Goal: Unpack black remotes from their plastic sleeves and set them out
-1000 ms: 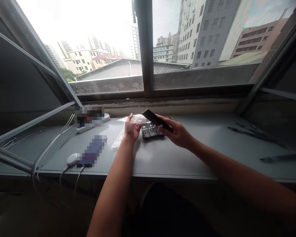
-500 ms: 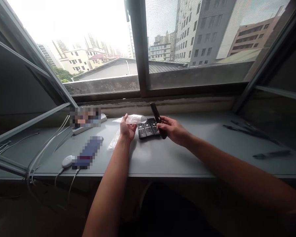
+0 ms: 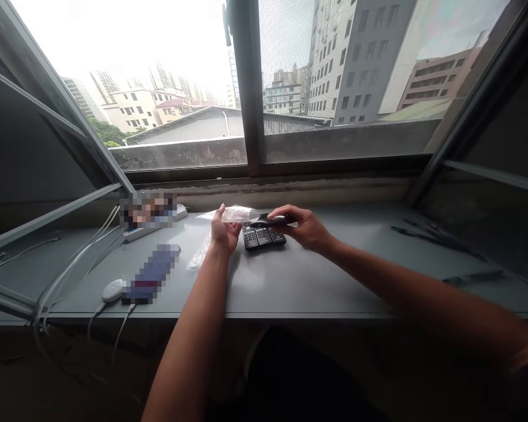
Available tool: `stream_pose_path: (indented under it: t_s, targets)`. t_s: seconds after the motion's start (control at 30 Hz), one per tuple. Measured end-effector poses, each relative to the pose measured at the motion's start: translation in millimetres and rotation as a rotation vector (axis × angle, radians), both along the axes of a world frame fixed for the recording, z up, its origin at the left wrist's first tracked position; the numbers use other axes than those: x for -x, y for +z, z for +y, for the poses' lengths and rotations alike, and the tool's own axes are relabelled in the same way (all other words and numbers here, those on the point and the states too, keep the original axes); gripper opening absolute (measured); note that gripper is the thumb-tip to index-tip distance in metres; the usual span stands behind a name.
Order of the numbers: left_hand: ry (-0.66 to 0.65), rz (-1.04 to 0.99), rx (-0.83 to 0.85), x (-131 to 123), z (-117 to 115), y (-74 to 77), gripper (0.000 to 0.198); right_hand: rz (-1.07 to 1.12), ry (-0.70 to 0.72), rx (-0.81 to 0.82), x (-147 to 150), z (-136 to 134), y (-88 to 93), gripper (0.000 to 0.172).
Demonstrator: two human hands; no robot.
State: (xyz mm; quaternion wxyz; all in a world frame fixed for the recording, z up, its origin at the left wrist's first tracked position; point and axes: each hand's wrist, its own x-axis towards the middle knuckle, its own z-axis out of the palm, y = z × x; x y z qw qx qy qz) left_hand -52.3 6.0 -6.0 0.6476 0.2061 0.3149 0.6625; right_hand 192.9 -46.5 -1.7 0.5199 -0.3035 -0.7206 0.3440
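Observation:
My left hand [image 3: 225, 233] is closed on a clear plastic bag [image 3: 240, 213], whose mouth points to the right. In my right hand [image 3: 300, 224] is a black remote control [image 3: 270, 221], gripped by its right end and lying nearly level. The remote's left end meets the mouth of the bag; whether it is inside I cannot tell. Below both hands, several black remote controls [image 3: 264, 237] lie side by side on the grey desk [image 3: 299, 287]. More clear plastic [image 3: 200, 253] rests on the desk beside my left wrist.
To the left are a blurred-out dark blue object [image 3: 152, 274], a white round charger [image 3: 113, 290] with cables, and a white power strip [image 3: 154, 225]. Black cables or pens [image 3: 435, 239] lie at the right. A window and metal frames border the desk.
My right hand has turned the remote control from steeply tilted to nearly level and brought its end to the bag's mouth. My left hand keeps its hold on the bag.

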Motion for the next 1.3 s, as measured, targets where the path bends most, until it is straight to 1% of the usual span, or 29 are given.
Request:
stream_pose_path:
  t_s: [0.07, 0.1, 0.13, 0.17, 0.23, 0.3, 0.37, 0.43, 0.5, 0.57, 0.67, 0.8, 0.93, 1.07, 1.2, 1.3]
  targets:
    - [-0.004, 0.005, -0.016, 0.0, -0.7, 0.7, 0.034, 0.006, 0.114, 0.178, -3.8, 2.9, 2.5, 0.046]
    - [-0.008, 0.009, -0.023, 0.1, -0.9, 0.8, 0.034, 0.032, 0.141, 0.252, -6.2, 3.1, 1.1, 0.048]
    - [-0.011, 0.012, -0.028, 0.4, -0.7, 0.7, 0.033, 0.069, 0.129, 0.294, -8.7, 2.4, -2.0, 0.05]
    - [-0.009, 0.013, -0.033, 0.8, -0.3, 0.2, 0.032, 0.105, 0.087, 0.311, -11.5, 0.8, -6.3, 0.05]
    - [0.0, 0.012, -0.041, 2.0, 1.5, -1.6, 0.028, 0.135, -0.012, 0.294, -17.2, -4.1, -16.0, 0.048]
    - [0.022, 0.018, -0.054, 3.6, 4.1, -4.0, 0.023, 0.11, -0.08, 0.276, -21.7, -9.6, -23.3, 0.054]
    - [0.048, 0.029, -0.068, 5.1, 6.4, -6.0, 0.02, 0.096, -0.071, 0.247, -23.4, -13.8, -26.6, 0.054]
    - [0.074, 0.037, -0.075, 6.1, 7.4, -6.5, 0.019, 0.1, -0.02, 0.244, -21.2, -15.8, -28.0, 0.051]
    - [0.097, 0.038, -0.073, 6.5, 6.9, -5.3, 0.017, 0.118, 0.008, 0.263, -16.1, -16.2, -30.3, 0.054]
    - [0.122, 0.035, -0.062, 6.6, 5.5, -3.4, 0.016, 0.133, -0.014, 0.271, -10.4, -16.4, -34.1, 0.059]
    - [0.14, 0.02, -0.045, 6.4, 4.4, -1.9, 0.021, 0.118, -0.011, 0.286, -5.0, -19.2, -38.2, 0.056]
    - [0.116, 0.023, -0.048, 6.1, 5.4, -3.6, 0.027, 0.137, -0.012, 0.3, -4.5, -27.5, -34.3, 0.056]
    - [0.112, 0.046, -0.066, 5.4, 4.9, -3.5, 0.022, 0.146, 0.0, 0.325, -4.2, -35.2, -26.4, 0.051]
    - [0.07, 0.088, -0.104, 4.1, 4.2, -3.1, 0.022, 0.138, 0.021, 0.369, -2.2, -38.9, -21.8, 0.049]
    - [-0.002, 0.21, -0.147, 0.2, 4.0, -5.6, 0.034, 0.133, 0.024, 0.399, -1.8, -38.4, -21.5, 0.051]
    - [-0.082, 0.31, -0.199, -5.4, -1.3, -5.4, 0.044, 0.128, 0.051, 0.42, -2.5, -35.8, -24.8, 0.052]
